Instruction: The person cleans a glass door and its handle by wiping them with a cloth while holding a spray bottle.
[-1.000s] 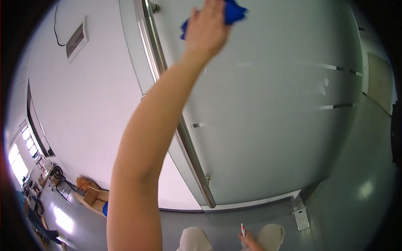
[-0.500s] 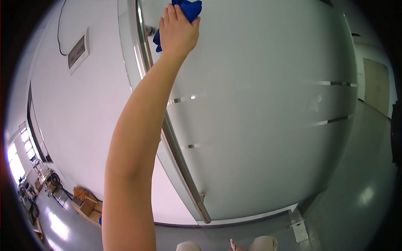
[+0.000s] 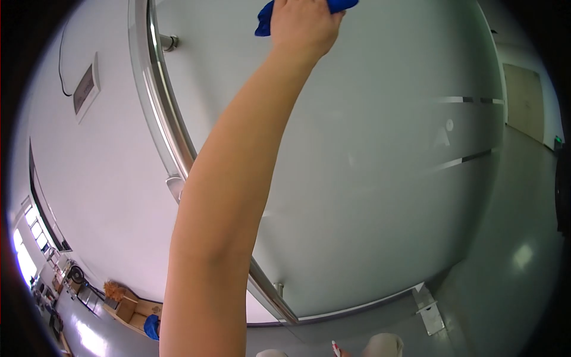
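My left hand is high on the frosted glass door, with the back of the hand toward me. Under its palm and fingers is a bunched blue cloth, which sticks out on both sides; the fingertips are cut off by the top edge. Low down by my knees, only a sliver of my right hand shows. It holds a slim white object with a red band, whose lower part is out of view. A long metal door handle runs left of my left hand, partly behind my forearm.
A white wall with a framed panel is on the left. Beyond it stand a cardboard box with something blue at its edge, and cluttered equipment. A metal floor fitting sits at the door's bottom corner. A corridor with a beige door lies right.
My left hand has moved right across the glass with the blue cloth, away from the handle. The view has shifted slightly. My right hand stays low with the white and red object.
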The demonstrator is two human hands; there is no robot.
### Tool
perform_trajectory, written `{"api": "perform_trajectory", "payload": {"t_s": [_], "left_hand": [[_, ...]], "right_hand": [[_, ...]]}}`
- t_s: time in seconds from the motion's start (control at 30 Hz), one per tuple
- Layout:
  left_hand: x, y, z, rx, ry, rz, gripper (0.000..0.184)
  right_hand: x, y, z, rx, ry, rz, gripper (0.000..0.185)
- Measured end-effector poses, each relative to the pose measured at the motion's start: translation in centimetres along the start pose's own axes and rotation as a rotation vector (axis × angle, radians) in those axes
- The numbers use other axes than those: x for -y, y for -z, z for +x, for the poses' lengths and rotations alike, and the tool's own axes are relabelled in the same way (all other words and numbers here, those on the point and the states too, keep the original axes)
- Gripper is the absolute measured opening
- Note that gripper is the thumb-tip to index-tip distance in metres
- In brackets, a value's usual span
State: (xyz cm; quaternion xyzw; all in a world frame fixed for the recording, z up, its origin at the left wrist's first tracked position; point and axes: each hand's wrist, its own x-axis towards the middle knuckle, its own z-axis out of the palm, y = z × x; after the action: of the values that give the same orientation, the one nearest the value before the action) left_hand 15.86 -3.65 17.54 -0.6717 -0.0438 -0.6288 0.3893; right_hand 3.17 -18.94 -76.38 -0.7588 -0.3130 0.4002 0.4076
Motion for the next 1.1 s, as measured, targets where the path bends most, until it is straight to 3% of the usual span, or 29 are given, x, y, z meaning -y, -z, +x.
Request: {"api": "perform_trajectory", "payload": {"t_s": [0.23,0.33,0.47,0.77,0.87,1.1], "left_hand": [[-5.8,-1.2,-3.3,-0.017,-0.072,-0.158,0.064],[-9.8,-1.4,-6.0,-0.018,-0.11,0.025,0.068],[-14.5,-1.1,-9.6,0.046,-0.192,-0.07,0.063],[-22.8,0.5,-18.9,0.304,-0.503,-0.029,0.058],[-25.0,1.4,-22.7,0.392,-0.645,-0.043,0.057],[-29.0,3.0,-33.6,0.501,-0.84,-0.145,0.059]], "right_hand": [[-1.1,0.1,-0.4,-0.021,0.069,-0.038,0.052],[0.3,1.4,-1.4,0.01,0.04,-0.056,0.053],[1.5,2.1,-2.7,-0.061,0.056,-0.064,0.037],[1.2,3.2,-3.0,-0.171,0.064,-0.015,0.036],[0.9,3.8,-2.9,-0.098,-0.008,0.003,0.051],[3.7,5.4,-5.1,-0.136,0.042,0.035,0.052]]}}
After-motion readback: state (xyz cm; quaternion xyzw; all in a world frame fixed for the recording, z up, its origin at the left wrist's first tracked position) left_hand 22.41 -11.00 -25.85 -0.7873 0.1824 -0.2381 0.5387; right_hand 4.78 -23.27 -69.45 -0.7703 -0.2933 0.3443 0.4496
